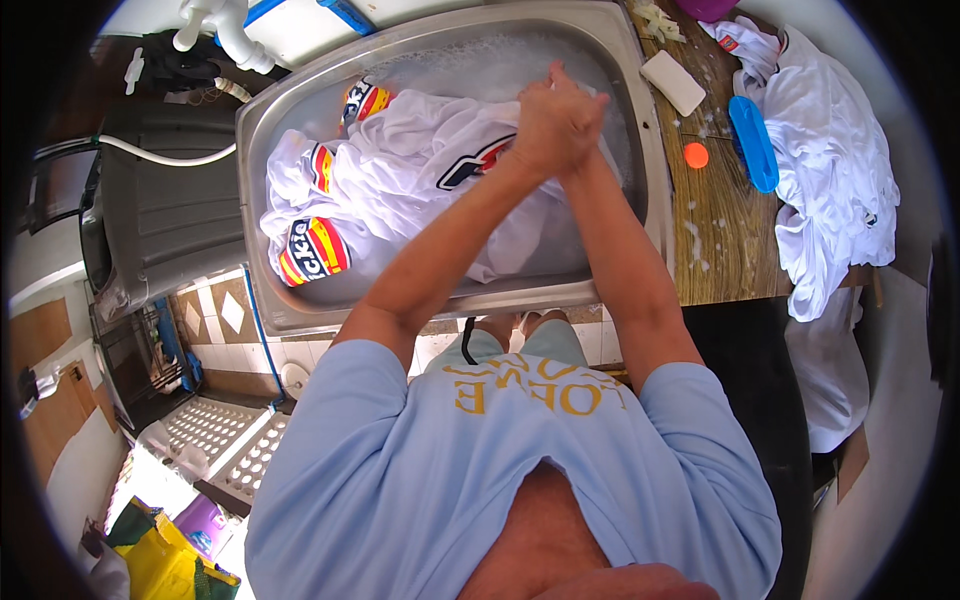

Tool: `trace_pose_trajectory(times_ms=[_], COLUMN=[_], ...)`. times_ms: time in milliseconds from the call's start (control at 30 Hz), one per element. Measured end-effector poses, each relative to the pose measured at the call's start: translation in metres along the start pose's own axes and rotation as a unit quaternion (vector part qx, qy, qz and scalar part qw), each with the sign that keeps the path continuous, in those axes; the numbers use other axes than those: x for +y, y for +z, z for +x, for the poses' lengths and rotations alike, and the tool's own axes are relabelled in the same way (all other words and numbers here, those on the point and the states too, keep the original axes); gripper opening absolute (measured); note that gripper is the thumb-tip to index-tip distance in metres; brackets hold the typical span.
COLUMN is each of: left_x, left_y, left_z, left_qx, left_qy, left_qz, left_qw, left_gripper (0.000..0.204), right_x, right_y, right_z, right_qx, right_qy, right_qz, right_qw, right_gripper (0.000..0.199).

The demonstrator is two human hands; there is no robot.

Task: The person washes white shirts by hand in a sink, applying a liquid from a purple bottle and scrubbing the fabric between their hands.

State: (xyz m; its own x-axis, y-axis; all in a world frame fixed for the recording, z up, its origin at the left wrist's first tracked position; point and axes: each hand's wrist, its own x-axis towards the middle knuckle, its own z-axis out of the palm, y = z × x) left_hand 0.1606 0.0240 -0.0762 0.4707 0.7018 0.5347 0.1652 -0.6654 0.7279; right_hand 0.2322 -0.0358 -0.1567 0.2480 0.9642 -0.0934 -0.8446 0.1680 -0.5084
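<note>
- The white garments (400, 170) are lying in the metal sink (655, 215), bunched and partly under cloudy, sudsy water (440, 62).
- Their bundle's long axis is running left to right, along the sink's length; the banded ends (320, 250), striped in red, yellow and dark, are pointing left, while the plain folds are trailing right.
- A dark-and-red emblem (477, 162) is slanting from near left to far right.
- The left hand (550, 130) is pressing together with the right hand (590, 122) above the bundle's right end; the left is partly covering the right, so whether cloth is caught between them I cannot tell.
- On the desk (730, 250) at the right, a pale soap bar (673, 84) is lying just beside the sink, its long axis slanting from far left to near right.
- A small orange disc (696, 155) is resting nearer.
- An oblong blue piece (755, 145) is pointing far to near, touching another white garment (835, 150) that is hanging over the desk's near edge.
</note>
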Motion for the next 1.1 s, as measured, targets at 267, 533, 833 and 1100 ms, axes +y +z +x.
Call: trace_pose_trajectory(times_ms=[267, 533, 833, 1100], left_x=[-0.016, 0.093, 0.019, 0.03], left_y=[-0.06, 0.014, 0.01, -0.011], left_z=[0.033, -0.041, 0.008, -0.001], left_qx=[-0.116, -0.07, 0.031, -0.004], left_qy=[-0.243, 0.061, 0.066, 0.042], left_qz=[-0.126, 0.021, 0.045, 0.083], left_qw=[0.955, 0.995, 0.996, 0.996], left_gripper=[0.058, 0.028, 0.031, 0.028], right_x=[-0.03, -0.015, -0.008, -0.006], right_y=[0.048, 0.004, 0.003, 0.053], right_z=[0.001, -0.001, -0.002, -0.015], right_qx=[0.301, -0.126, -0.003, -0.018], right_qy=[0.074, 0.075, -0.048, 0.026], right_qz=[0.08, 0.168, -0.11, 0.091], right_qw=[0.947, 0.975, 0.993, 0.995], right_gripper=[0.033, 0.036, 0.039, 0.038])
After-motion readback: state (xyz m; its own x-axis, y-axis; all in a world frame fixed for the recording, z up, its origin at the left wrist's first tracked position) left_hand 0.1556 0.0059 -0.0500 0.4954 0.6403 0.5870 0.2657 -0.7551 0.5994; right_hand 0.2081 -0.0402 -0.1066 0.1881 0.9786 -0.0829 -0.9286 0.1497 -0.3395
